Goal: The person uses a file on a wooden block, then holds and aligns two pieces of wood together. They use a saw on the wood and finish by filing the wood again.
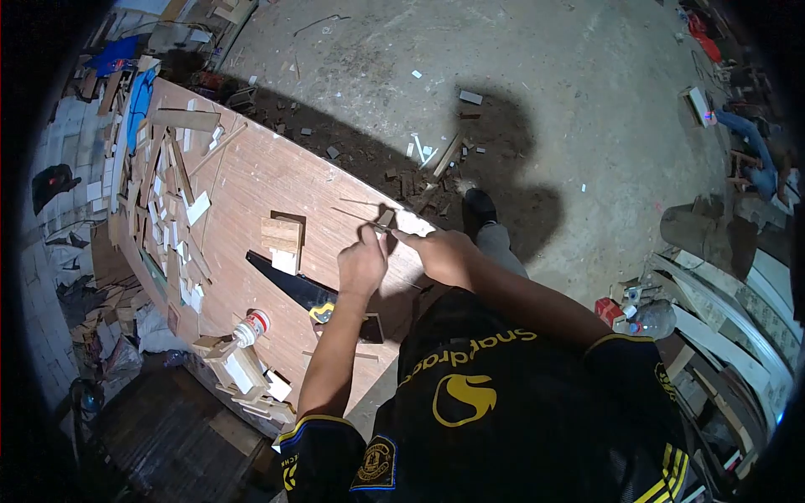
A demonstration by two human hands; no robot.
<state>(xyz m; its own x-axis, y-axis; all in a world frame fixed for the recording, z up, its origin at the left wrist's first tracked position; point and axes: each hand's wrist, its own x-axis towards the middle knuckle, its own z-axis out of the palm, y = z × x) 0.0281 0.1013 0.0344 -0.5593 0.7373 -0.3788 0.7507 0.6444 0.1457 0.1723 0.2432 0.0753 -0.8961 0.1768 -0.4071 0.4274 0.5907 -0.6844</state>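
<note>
Near the wooden table's point(314, 180) right edge, my left hand point(363, 264) has its fingers closed on a thin wood strip point(356, 215). My right hand point(432, 251) is just to the right, its fingers pressed together at the strip's near end; a small piece there is too small to name. Beside the hands lies a small wood block point(386, 218). A handsaw point(289, 281) with a black blade rests left of my left forearm, next to a wood block with a white piece point(283, 235).
Wood offcuts point(176, 218) cover the table's left part. A white bottle point(251, 329) with a red band stands near the table's lower edge. Scraps and a dark shoe point(479, 206) are on the concrete floor point(587, 117); a plastic bottle point(658, 318) lies at the right.
</note>
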